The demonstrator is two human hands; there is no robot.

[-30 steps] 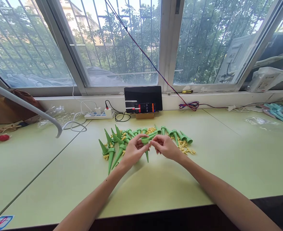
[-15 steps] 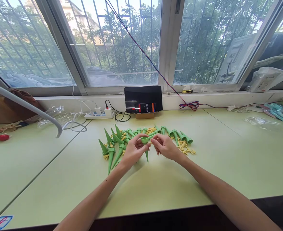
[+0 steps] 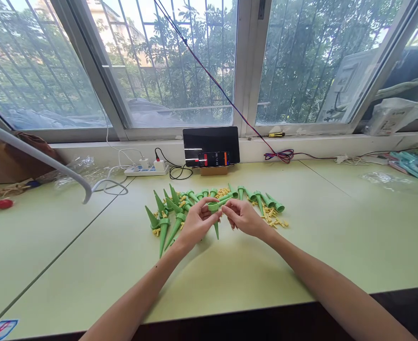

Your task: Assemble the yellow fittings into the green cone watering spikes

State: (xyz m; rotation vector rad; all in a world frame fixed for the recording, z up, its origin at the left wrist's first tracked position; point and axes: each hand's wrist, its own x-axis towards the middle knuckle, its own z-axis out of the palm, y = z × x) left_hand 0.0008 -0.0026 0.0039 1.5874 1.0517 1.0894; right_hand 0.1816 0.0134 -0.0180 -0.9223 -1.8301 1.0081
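Note:
My left hand (image 3: pixel 199 221) is closed round a green plastic watering spike (image 3: pixel 216 230). Its open, ringed end faces up and its narrow tip points down toward the table. At the spike's right side, my right hand (image 3: pixel 243 216) is closed in a pinch, fingertips close to my left thumb. Whatever sits between those fingertips is too small and covered to make out. More green spikes (image 3: pixel 163 234) lie and stand to the left of my hands. Behind and right of them are other spikes (image 3: pixel 259 201), with small yellow T-shaped plastic pieces (image 3: pixel 273 219) scattered among them.
A dark tablet (image 3: pixel 211 142) leans by the window, with a lit phone (image 3: pixel 214 159) before it. A power strip (image 3: pixel 147 169) with cables is at the back left. A white curved arm (image 3: pixel 52 154) reaches in from the left. Teal items (image 3: pixel 413 163) lie far right.
Almost nothing differs. Both hands hold the same place around the green spike, with only a very slight shift of the right fingertips toward it.

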